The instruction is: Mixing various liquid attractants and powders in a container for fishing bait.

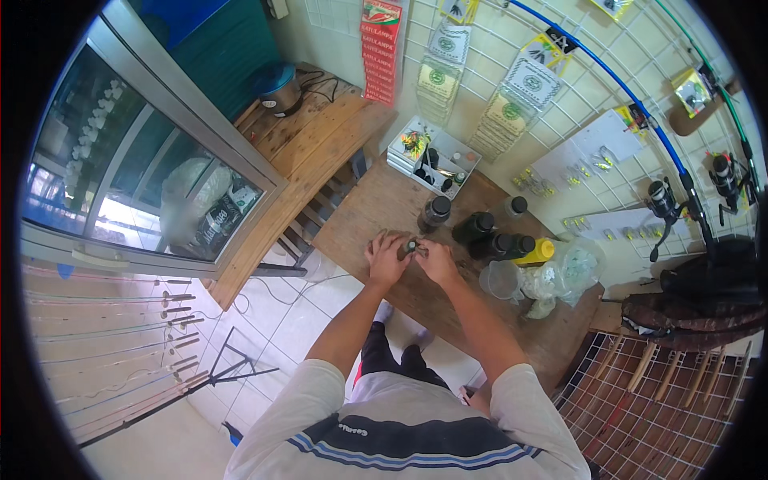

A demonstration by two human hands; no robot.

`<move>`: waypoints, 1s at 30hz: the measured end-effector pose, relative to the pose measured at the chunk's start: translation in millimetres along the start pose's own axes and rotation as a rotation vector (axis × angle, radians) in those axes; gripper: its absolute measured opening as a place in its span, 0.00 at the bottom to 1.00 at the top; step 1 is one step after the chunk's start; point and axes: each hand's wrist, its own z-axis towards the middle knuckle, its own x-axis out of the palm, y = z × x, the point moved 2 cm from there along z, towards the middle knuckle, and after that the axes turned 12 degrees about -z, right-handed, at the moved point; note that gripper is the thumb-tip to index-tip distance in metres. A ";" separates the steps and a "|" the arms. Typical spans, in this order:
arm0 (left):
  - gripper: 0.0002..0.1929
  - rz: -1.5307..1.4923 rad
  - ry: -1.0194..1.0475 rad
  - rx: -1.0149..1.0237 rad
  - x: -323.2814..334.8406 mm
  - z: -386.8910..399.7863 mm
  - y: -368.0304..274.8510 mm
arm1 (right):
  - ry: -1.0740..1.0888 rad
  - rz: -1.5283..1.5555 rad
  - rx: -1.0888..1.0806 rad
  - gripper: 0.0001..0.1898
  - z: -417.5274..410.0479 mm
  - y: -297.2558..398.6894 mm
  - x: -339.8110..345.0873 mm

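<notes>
Over the wooden table (372, 198), my left hand (387, 258) closes around a small bottle (411, 245) with a pale top. My right hand (435, 259) meets it from the other side, its fingers at the bottle's top; whether they grip it is hard to tell. A dark-capped bottle (434, 214) stands just beyond my hands. To the right are several dark bottles (474, 228), a bottle with a yellow cap (536, 252), a clear plastic cup (501, 280) and plastic bags with pale contents (576, 270).
A white divided tray (441, 186) with small bottles stands at the table's back edge. Fishing rods (630, 90) and packets hang on a white wire grid. At left are a wooden bench (324, 138) and a glass-fronted cabinet (240, 150); a black metal stand (234, 366) is on the floor.
</notes>
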 end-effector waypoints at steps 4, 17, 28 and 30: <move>0.24 0.024 0.001 0.047 -13.6 -14.6 -13.1 | 0.112 -0.092 0.106 0.19 -29.4 -2.9 -32.5; 0.21 0.013 0.377 0.178 23.1 -47.0 -161.8 | -0.257 -0.213 0.245 0.15 -138.9 -90.8 -138.6; 0.31 0.049 0.594 0.529 125.0 -67.4 -243.4 | -0.448 -0.533 0.503 0.19 -207.9 -176.7 -174.4; 0.32 0.069 0.598 0.555 133.0 -66.2 -250.2 | -0.393 -0.597 0.421 0.17 -210.8 -181.4 -174.2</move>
